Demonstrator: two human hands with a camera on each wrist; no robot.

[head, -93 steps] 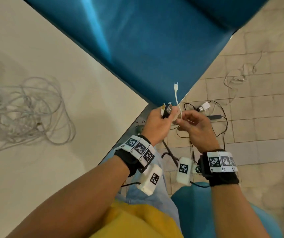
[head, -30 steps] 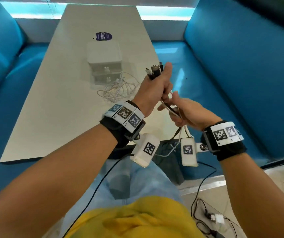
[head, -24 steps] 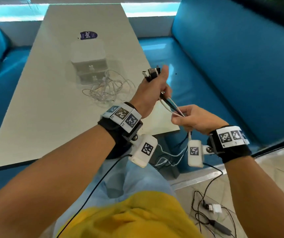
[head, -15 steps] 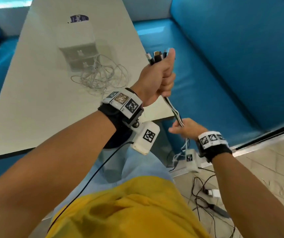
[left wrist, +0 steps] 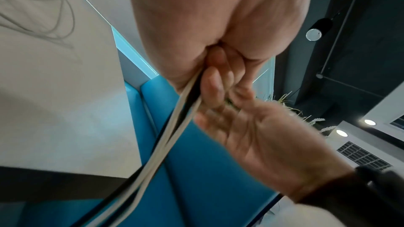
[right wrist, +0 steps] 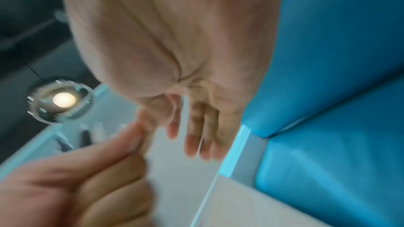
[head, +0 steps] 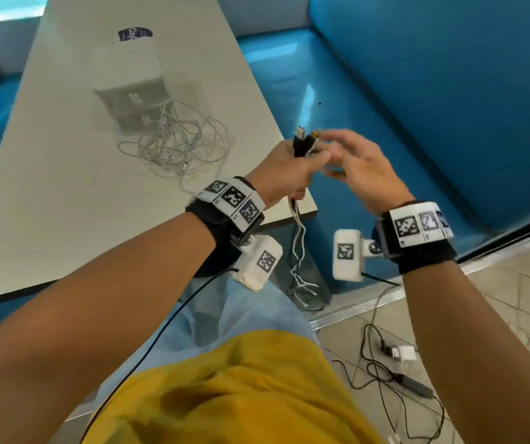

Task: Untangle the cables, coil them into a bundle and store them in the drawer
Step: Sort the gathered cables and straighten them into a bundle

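Left hand (head: 284, 169) gripping a bunch of cables (head: 299, 238) in a fist near the middle of the head view, plug ends (head: 303, 142) poking up out of the top, loose lengths dangling down past the worktop (head: 65, 203) corner toward the floor. Left grip curled tight round them; in the left wrist view, white and black strands (left wrist: 166, 137) running out from under the fingers (left wrist: 213, 89) toward the bottom left.

Right hand (head: 358, 169) hanging just right of the plugs, grip spread with fingers straight and loose, holding nothing, blurry in every view. Touching the plugs or not, can't tell.

Second tangle of white cables (head: 177, 144) lying on the worktop in the upper left, right up against a small white drawer unit (head: 135, 97) with both drawers closed. Dark round sticker (head: 135, 34) sitting behind it, writing too smeared to read. Square black-and-white code tags (head: 235, 198) showing on both wristbands. Another black cable and white adapter (head: 401, 352) lying on the floor tiles at the lower right.
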